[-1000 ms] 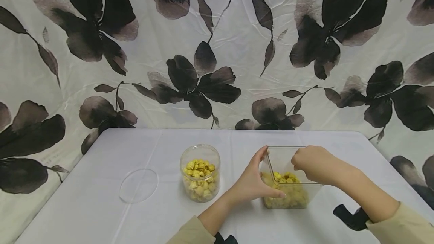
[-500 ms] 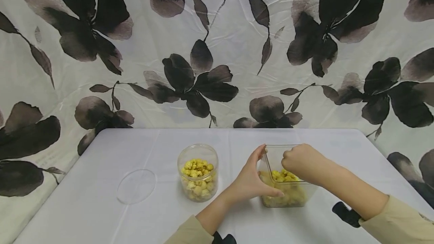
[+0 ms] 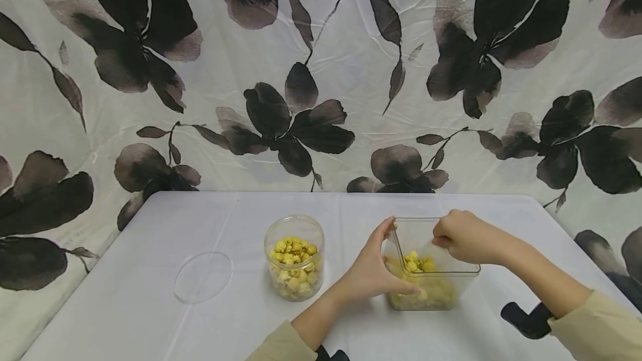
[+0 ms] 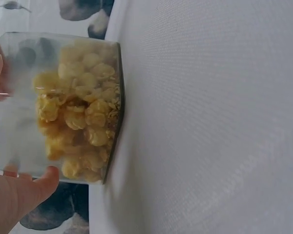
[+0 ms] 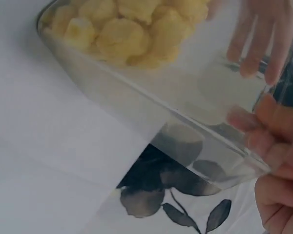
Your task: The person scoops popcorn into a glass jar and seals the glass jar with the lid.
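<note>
Popcorn fills the bottom of a clear square tub (image 3: pixel 453 267) just right of the round jar (image 3: pixel 295 257) on the tabletop (image 3: pixel 150 316), left hand (image 3: pixel 373 269) curled round its near-left corner, right hand (image 3: pixel 463 234) pinching the far rim; light, stiff, probably slippery plastic, best held by opposite walls.

Bare hands (image 3: pixel 373 272); pale beige sleeves (image 3: pixel 597 330)

One jar (image 3: pixel 295 258), one lid (image 3: pixel 203 276), one tub (image 3: pixel 426 272) (both hold popcorn).
</note>
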Tool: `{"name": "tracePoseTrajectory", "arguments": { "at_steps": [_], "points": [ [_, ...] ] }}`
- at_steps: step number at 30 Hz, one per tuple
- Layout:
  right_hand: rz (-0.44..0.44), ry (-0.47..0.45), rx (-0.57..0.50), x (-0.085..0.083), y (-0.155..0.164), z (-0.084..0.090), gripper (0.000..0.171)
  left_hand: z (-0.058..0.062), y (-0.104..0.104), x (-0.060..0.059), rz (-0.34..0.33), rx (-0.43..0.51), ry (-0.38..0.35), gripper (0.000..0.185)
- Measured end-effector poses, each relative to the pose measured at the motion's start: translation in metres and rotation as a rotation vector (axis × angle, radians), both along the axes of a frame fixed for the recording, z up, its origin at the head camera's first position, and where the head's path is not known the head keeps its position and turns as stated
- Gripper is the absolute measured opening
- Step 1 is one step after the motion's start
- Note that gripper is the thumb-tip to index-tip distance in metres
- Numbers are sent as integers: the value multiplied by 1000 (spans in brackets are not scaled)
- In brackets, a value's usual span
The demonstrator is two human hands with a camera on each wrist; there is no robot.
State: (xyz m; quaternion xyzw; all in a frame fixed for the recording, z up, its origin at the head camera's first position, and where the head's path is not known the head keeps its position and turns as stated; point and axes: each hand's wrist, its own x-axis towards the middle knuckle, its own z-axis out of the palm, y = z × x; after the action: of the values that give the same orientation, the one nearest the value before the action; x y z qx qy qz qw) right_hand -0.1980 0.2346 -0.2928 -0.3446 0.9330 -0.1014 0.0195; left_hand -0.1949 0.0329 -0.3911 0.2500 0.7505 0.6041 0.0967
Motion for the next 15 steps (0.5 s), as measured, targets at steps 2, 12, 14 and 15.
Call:
{"name": "tracePoseTrajectory", "arguments": {
  "at_steps": [2,12,14,15],
  "points": [
    [-11,-55,-72,0,1,0,39,0,0,0,0,3,-4,118],
    [-146,-260,-208,4,2,-3,29,1,1,0,-7,15,-12,117],
    [-109,-241,-209,5,4,-5,30,1,1,0,-5,15,-17,117],
    [-82,-212,-204,6,5,-6,31,1,1,-1,-5,15,-16,117]
  ]
}}
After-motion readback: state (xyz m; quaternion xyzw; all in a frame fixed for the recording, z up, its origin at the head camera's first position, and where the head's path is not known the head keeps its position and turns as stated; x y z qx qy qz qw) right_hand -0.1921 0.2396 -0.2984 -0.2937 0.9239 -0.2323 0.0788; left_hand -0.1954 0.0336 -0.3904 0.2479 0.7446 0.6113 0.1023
